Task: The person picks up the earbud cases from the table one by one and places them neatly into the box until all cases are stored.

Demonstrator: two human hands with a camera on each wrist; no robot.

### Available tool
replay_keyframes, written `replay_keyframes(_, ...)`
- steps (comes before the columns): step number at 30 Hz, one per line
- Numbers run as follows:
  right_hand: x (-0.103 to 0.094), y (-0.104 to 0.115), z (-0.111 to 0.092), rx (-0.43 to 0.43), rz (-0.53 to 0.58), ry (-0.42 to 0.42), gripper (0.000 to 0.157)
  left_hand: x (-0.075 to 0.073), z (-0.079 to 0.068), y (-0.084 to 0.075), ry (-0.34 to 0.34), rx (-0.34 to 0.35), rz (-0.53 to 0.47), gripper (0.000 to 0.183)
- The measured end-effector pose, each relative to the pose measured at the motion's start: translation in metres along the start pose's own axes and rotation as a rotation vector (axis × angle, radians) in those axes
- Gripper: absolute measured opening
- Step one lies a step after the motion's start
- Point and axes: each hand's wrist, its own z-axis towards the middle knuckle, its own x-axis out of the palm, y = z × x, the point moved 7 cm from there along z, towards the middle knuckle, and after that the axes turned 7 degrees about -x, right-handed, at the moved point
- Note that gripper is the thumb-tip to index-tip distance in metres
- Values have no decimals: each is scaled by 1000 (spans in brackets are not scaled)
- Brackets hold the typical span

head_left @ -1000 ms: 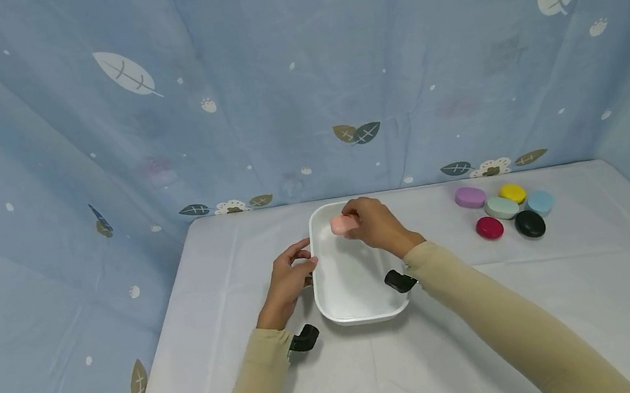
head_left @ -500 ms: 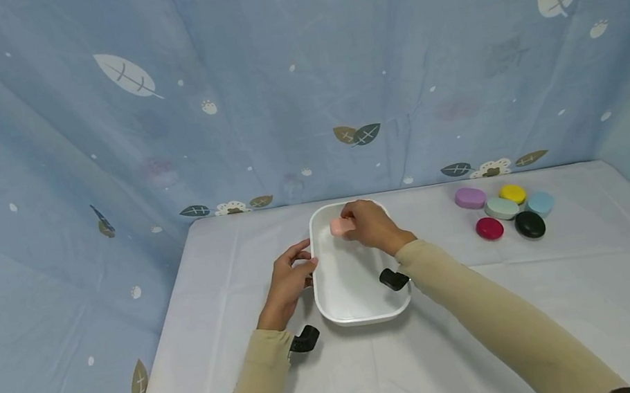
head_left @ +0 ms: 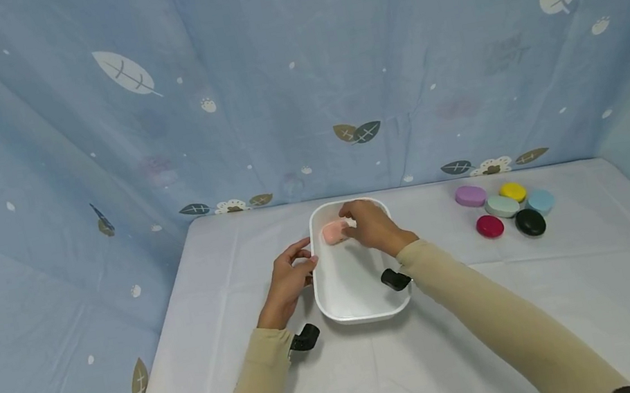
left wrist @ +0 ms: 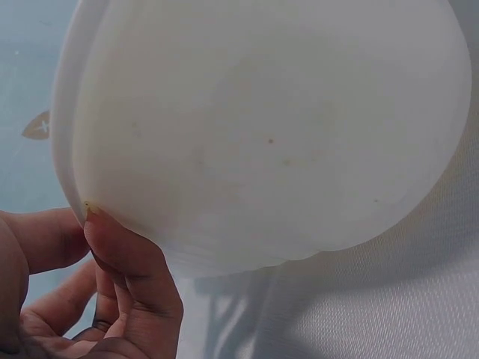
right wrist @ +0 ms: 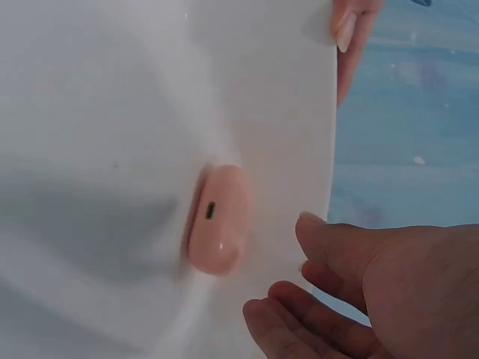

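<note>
A pink earbud case point(head_left: 335, 232), rounded with a small dark port, lies inside the white tray point(head_left: 358, 280) at its far left. In the right wrist view the earbud case point(right wrist: 218, 221) rests against the tray's wall. My right hand point(head_left: 369, 223) is just to its right, over the tray. Its fingers point(right wrist: 288, 325) are apart from the case and hold nothing. My left hand point(head_left: 289, 282) pinches the tray's left rim. In the left wrist view, the thumb and a bent finger of the left hand point(left wrist: 123, 277) grip that rim; the tray's underside point(left wrist: 269, 134) fills much of that view.
Right of the tray, several small oval cases lie grouped on the white cloth: purple point(head_left: 470, 196), yellow point(head_left: 513, 192), mint point(head_left: 502, 206), light blue point(head_left: 540, 202), red point(head_left: 490, 226) and black point(head_left: 530, 222). A blue patterned curtain point(head_left: 277, 126) hangs behind the table.
The right hand has let go of the pink earbud case, which now lies lower and slightly left inside the tray. The left hand still holds the rim in the same place.
</note>
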Motion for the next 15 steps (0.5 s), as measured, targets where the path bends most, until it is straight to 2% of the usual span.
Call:
replay_keyframes(7, -20, -9, -21, 29, 100, -73, 36, 1, -1, -1, 4, 9, -1, 49)
replay_keyframes(15, -46, -40, -56, 89, 168, -163, 37, 0, 0, 1, -3, -2, 7, 49)
